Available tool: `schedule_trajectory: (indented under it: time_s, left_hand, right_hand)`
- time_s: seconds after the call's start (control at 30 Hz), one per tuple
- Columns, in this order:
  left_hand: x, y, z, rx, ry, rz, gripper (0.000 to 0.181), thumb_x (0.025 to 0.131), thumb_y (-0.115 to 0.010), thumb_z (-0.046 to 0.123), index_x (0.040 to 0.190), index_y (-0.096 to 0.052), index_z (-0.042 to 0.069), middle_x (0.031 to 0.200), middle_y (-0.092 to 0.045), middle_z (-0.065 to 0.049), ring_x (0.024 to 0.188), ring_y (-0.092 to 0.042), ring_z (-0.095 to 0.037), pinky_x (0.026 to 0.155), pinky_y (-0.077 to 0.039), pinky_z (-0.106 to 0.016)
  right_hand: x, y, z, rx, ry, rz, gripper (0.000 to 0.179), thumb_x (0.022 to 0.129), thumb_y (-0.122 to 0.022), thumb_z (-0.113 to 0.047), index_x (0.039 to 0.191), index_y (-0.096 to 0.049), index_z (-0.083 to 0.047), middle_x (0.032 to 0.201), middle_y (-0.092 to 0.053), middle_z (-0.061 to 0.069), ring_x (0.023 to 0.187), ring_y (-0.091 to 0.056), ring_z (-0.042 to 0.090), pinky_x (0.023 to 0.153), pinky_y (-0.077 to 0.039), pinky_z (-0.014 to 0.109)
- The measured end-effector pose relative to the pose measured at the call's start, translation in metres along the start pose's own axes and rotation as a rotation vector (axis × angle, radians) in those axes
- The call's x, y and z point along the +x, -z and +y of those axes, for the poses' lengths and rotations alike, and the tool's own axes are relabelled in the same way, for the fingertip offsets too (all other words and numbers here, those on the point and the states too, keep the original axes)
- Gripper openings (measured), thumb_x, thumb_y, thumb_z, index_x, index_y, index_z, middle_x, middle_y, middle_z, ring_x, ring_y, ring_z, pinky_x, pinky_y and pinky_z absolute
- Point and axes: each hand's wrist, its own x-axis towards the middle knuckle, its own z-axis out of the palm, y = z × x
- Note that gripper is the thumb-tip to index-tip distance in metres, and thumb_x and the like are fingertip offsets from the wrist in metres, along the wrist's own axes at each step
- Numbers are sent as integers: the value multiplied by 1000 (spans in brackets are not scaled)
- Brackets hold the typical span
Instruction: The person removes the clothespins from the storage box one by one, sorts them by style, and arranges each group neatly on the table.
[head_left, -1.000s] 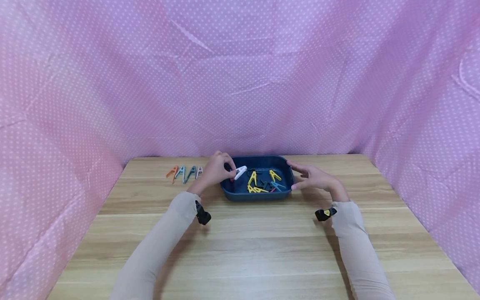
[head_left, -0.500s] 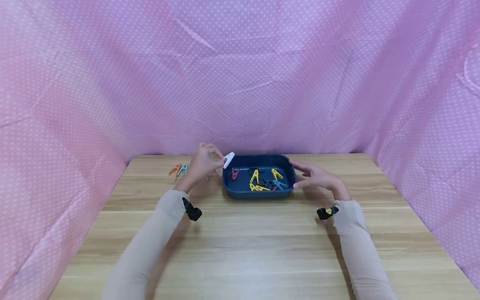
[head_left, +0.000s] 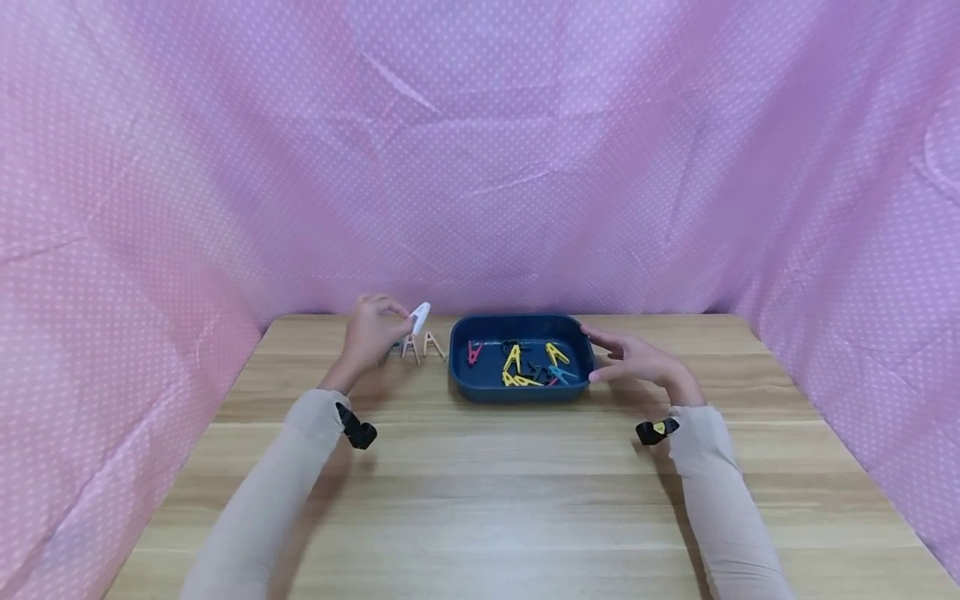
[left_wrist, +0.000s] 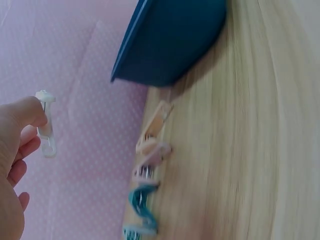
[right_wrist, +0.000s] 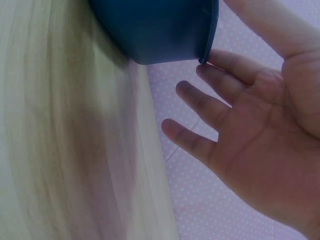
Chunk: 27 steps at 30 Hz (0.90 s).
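Observation:
My left hand [head_left: 371,333] pinches a white clothespin [head_left: 421,317] between thumb and fingertips, held up over the back left of the table. Just below and to its right, a pale pink clothespin [head_left: 410,349] and a peach clothespin [head_left: 432,344] lie in a row. The left wrist view shows the same row with a teal clothespin [left_wrist: 142,202] further along; my hand mostly covers that end in the head view. My right hand [head_left: 633,357], fingers spread, touches the right rim of a dark blue tray [head_left: 517,394]. The tray contains red [head_left: 474,353], yellow [head_left: 513,359], blue [head_left: 562,374] and dark clothespins.
The wooden table [head_left: 495,492] stretches toward me in front of the tray. A pink dotted cloth [head_left: 510,167] hangs behind the table's back edge and along both sides. Small black cameras [head_left: 358,428] are strapped to both wrists.
My left hand has carried the white clothespin leftward, out from over the tray to above the row. The red clothespin in the tray is now uncovered. My right hand stays at the rim.

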Motion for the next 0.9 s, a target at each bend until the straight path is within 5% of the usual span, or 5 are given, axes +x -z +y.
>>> schedule_trajectory:
  time_s: [0.3, 0.57, 0.9]
  left_hand:
    - [-11, 23, -34, 52, 75, 64, 20, 82, -78, 21, 91, -76, 3, 115, -73, -20, 114, -53, -37, 106, -33, -56]
    - [-18, 42, -68, 119, 120, 125, 21, 84, -76, 19, 90, -77, -1, 111, -72, -24, 110, -51, -40, 97, -36, -54]
    - [-31, 53, -101, 93, 164, 163, 20, 85, -79, 13, 92, -76, -4, 110, -72, -28, 112, -54, -43, 100, -35, -52]
  right_hand:
    - [0, -5, 2, -18, -30, 19, 95, 87, -81, -27, 163, -24, -18, 170, -19, 15, 155, -18, 43, 121, -19, 63]
    - [-1, -5, 2, -30, -31, 30, 95, 88, -81, -27, 163, -24, -20, 169, -20, 17, 154, -19, 45, 120, -21, 64]
    - [-2, -3, 0, -31, -23, 33, 95, 88, -80, -26, 163, -23, -18, 170, -19, 16, 154, -19, 45, 120, -20, 64]
